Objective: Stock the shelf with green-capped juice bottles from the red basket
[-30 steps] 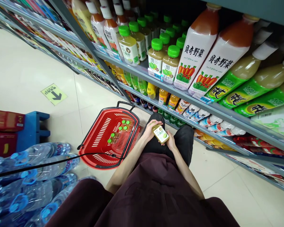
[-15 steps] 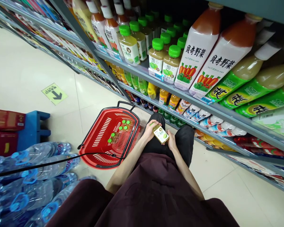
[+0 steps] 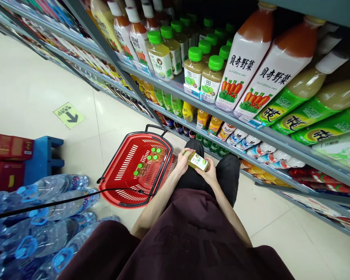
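Between my two hands, above my knees, lies a small juice bottle (image 3: 198, 161) with a green cap and a white label facing up. My left hand (image 3: 184, 160) is closed round its cap end and hides most of the cap. At the base end, my right hand (image 3: 209, 171) grips it with fingers and thumb. To the left on the floor stands a red shopping basket (image 3: 113, 191); several green-capped bottles (image 3: 153, 154) are inside it. Similar green-capped bottles (image 3: 212, 77) stand on the shelf ahead of me.
The drinks shelf (image 3: 175, 86) runs diagonally ahead, with tall carrot-label bottles (image 3: 238, 66) and green-label bottles (image 3: 297, 103). Large water bottles (image 3: 55, 204) fill the lower left. A blue stool (image 3: 42, 155) stands beside red boxes (image 3: 10, 147). A floor arrow sign (image 3: 69, 115) lies in the aisle.
The juice bottle has turned to lie more level, its base swinging up and to the right. My right hand has moved slightly up with it; both hands stay on the bottle.
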Demonstrator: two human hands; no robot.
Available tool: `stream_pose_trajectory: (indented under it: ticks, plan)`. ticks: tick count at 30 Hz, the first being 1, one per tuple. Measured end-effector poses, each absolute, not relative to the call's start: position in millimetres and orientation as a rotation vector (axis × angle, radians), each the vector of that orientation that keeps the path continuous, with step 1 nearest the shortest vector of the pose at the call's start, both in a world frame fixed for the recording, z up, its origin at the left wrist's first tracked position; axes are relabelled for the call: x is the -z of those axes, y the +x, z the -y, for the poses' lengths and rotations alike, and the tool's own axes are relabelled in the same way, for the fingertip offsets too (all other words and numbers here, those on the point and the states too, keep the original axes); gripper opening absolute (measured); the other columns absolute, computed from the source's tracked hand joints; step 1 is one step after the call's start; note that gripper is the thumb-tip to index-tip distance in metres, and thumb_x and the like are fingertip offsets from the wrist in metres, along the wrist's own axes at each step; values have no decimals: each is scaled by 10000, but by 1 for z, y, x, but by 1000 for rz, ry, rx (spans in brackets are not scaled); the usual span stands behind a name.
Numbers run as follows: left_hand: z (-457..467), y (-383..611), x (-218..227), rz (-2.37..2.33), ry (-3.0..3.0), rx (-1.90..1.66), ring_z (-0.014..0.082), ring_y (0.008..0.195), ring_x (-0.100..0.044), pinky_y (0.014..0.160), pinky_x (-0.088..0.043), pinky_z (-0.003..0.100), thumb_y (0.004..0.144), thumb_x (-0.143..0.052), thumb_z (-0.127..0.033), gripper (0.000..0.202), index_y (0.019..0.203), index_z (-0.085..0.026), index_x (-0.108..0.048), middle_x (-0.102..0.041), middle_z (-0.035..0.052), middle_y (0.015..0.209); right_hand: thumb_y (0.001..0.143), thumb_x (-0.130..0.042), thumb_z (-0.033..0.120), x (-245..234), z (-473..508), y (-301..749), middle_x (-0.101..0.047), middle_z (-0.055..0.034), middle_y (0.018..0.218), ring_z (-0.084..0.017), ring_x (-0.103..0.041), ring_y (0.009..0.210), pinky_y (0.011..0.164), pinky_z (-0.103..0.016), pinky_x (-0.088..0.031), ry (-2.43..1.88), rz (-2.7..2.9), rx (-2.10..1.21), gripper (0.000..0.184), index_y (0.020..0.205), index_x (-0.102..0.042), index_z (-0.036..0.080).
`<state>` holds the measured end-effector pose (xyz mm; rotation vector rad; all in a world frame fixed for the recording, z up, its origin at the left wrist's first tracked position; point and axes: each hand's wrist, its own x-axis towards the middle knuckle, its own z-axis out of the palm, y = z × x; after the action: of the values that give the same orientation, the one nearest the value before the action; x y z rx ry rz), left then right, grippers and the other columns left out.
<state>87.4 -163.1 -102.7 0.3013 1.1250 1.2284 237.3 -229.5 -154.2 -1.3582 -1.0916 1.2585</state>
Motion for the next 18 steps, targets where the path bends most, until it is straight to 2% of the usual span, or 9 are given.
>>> stream_pose_trajectory:
  ticks: [3,6,9,13,18]
  plan:
    - [164,88,100,-1132,373,-1235,197,820,-711,784,-508,302,621,-896,-330,388,819,-178,-599,-747,48,857,690,-860,451,154,227,241,-686,-70,1182,-255,-715,1003,802,-353,-611,-1335,1004,-1322,645,1230,-571,251]
    - [166,89,97,-1109,472,-1219,214,845,-721,783,-512,301,646,-891,-352,383,829,-180,-601,-746,51,836,772,-781,516,154,224,244,-738,-33,1011,-218,-742,784,627,-302,-597,-1303,875,-1479,572,1241,-579,258]
    - [167,90,97,-1103,554,-1193,227,850,-728,770,-517,300,660,-890,-368,380,827,-180,-605,-754,59,846,826,-697,597,155,221,244,-763,-26,820,-199,-721,622,531,-271,-552,-1270,728,-1635,519,1173,-636,217]
    - [168,92,101,-1111,622,-1168,236,842,-734,769,-532,313,668,-884,-398,386,843,-184,-613,-772,69,883,922,-460,691,159,221,239,-742,-60,657,-188,-656,479,437,-269,-491,-1252,651,-1757,622,1050,-720,141]
    - [167,92,106,-1131,625,-1151,232,809,-731,744,-540,312,684,-870,-448,414,886,-186,-620,-783,83,916,968,-286,669,161,222,237,-649,-39,470,-186,-571,376,392,-273,-438,-1243,618,-1877,726,1007,-758,118]
